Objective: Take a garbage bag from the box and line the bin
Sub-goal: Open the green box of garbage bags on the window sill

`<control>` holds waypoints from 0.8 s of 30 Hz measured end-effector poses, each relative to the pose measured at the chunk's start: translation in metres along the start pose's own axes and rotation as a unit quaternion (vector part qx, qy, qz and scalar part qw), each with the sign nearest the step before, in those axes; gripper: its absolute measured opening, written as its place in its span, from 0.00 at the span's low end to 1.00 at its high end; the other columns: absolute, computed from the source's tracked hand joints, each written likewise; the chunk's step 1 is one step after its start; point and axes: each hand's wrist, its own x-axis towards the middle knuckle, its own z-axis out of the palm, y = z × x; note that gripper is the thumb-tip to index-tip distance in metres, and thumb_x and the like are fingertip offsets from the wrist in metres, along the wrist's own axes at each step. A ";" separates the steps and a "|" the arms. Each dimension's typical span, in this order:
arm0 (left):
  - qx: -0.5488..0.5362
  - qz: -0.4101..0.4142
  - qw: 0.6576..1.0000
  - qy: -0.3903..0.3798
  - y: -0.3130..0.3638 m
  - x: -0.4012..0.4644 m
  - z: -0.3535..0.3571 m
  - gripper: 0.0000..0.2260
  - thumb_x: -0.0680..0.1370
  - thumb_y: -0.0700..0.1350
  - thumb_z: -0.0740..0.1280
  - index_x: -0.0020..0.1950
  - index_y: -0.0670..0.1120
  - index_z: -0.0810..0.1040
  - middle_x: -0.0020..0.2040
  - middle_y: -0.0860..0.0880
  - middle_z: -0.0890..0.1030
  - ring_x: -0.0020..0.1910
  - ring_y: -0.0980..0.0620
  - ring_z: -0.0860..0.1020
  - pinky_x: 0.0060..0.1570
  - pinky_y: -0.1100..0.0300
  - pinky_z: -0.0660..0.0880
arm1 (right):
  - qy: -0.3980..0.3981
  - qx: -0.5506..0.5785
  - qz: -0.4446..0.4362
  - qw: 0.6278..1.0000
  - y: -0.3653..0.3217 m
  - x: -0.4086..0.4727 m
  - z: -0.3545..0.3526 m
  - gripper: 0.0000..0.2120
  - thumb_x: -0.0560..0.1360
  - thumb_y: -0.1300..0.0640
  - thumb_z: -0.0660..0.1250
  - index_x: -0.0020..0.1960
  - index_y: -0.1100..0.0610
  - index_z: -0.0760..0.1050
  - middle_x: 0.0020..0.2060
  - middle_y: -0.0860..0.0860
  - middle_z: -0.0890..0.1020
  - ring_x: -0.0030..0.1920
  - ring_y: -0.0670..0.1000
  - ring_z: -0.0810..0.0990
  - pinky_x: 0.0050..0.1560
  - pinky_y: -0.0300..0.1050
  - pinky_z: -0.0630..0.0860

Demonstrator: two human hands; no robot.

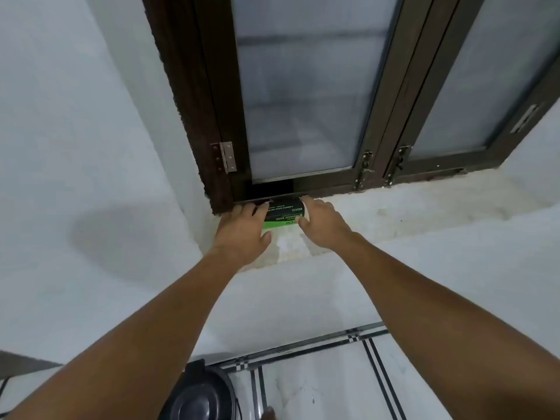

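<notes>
Both my hands are on the garbage bag box at the left end of the window sill.

My left hand (242, 227) lies over the left end of the green and black box (281, 216), fingers curled across its top and thumb at its front edge, while my right hand (321, 222) grips the right end with the fingers wrapped round it. The box sits on the sill (424, 213), tight against the bottom of the dark window frame (209, 122), in the sill's left corner where it meets the white wall (75, 147). Frosted panes fill the window above. Down on the tiled floor (318, 389), below my arms and just beside the wall, stands a dark round bin (197, 395) with its lid on.
</notes>
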 end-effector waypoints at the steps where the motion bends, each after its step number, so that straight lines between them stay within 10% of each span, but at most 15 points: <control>1: 0.005 -0.011 1.000 -0.012 0.000 0.005 0.002 0.31 0.83 0.59 0.62 0.83 0.51 0.58 0.76 0.45 0.72 0.73 0.43 0.70 0.69 0.47 0.71 | 0.014 0.031 0.012 0.999 0.002 0.006 0.002 0.22 0.83 0.49 0.62 0.73 0.56 0.67 0.67 0.57 0.77 0.67 0.60 0.72 0.64 0.57 0.74; 13: 0.060 -0.058 0.995 -0.050 0.019 0.044 0.016 0.32 0.81 0.49 0.67 0.84 0.51 0.59 0.83 0.44 0.63 0.81 0.41 0.61 0.75 0.45 0.64 | -0.078 0.174 0.052 0.980 0.015 0.052 0.003 0.17 0.82 0.50 0.63 0.65 0.59 0.75 0.58 0.58 0.81 0.56 0.58 0.80 0.53 0.47 0.77; 24: 0.008 -0.074 0.997 0.017 0.027 0.047 0.002 0.27 0.78 0.42 0.70 0.77 0.53 0.70 0.67 0.45 0.74 0.66 0.42 0.70 0.61 0.45 0.71 | -0.125 0.474 0.197 0.849 0.006 0.062 -0.008 0.08 0.84 0.55 0.58 0.57 0.55 0.75 0.55 0.57 0.80 0.53 0.58 0.81 0.55 0.57 0.82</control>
